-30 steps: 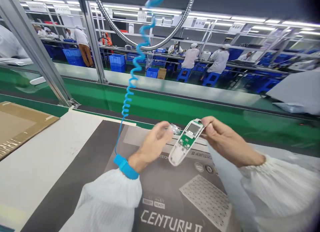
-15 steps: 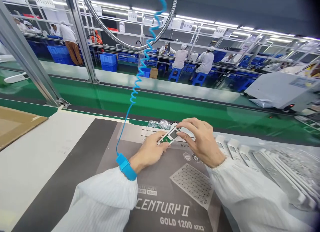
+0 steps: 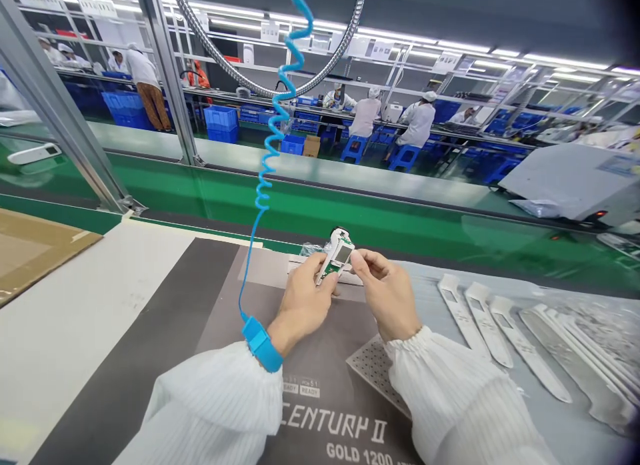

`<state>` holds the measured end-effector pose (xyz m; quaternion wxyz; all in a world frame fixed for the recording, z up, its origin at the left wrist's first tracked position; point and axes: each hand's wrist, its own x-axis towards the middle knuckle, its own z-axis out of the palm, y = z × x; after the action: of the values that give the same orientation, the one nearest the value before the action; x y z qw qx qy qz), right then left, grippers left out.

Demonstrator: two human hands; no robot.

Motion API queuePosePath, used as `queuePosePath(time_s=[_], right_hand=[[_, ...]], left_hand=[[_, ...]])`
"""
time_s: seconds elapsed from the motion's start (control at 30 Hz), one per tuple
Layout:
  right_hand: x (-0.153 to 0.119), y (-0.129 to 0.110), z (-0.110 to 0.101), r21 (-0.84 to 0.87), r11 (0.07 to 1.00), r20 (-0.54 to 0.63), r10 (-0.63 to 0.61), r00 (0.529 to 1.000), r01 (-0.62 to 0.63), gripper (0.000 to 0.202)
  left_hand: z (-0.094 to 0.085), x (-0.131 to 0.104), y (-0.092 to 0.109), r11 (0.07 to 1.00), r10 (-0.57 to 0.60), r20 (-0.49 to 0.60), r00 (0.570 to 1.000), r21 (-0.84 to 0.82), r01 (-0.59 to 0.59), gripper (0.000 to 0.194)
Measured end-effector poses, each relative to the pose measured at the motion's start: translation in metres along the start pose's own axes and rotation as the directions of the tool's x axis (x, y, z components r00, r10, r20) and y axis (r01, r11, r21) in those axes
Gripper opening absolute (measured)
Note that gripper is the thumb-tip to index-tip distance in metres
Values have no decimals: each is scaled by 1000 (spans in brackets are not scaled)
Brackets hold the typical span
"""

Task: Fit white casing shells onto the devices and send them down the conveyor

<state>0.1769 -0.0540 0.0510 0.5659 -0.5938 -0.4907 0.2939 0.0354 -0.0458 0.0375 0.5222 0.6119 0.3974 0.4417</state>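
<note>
White device (image 3: 341,255), printed worktop (image 3: 320,341), green strip (image 3: 310,211), seated workers (image 3: 365,117)

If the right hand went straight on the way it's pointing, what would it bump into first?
The white device in the left hand. The right hand has its fingertips at the device's edge, seemingly touching. Depth is hard to judge, so I can't say what comes after.

The left grip (image 3: 306,297), apart from the white device (image 3: 339,255) a second ago, now holds its lower part.
</note>
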Motion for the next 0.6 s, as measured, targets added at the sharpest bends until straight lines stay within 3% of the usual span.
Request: queuePosePath(time_s=[0.17, 0.27, 0.37, 0.43, 0.5, 0.6], right_hand=[[1, 3, 10, 73, 996, -36, 57, 998, -54, 43], [-3, -3, 10, 69, 996, 52, 48, 998, -51, 36], [1, -8, 8, 8, 1000, 159, -31, 987, 30, 31], [16, -2, 5, -158, 982, 125, -80, 989, 100, 29], [37, 13, 2, -383, 916, 81, -97, 992, 121, 25], [65, 39, -5, -575, 811, 82, -69, 994, 104, 17]], left_hand=[[-2, -2, 2, 978, 51, -61, 997, 206, -38, 28], [-3, 1, -3, 966, 32, -119, 992, 258, 0, 27], [-5, 9, -9, 982, -158, -229, 960, 61, 177, 18], [-9, 14, -10, 952, -281, -220, 934, -190, 241, 11], [-12, 17, -8, 889, -299, -161, 941, -405, 214, 11], [-16, 14, -1, 825, -209, -49, 977, -545, 149, 26]])
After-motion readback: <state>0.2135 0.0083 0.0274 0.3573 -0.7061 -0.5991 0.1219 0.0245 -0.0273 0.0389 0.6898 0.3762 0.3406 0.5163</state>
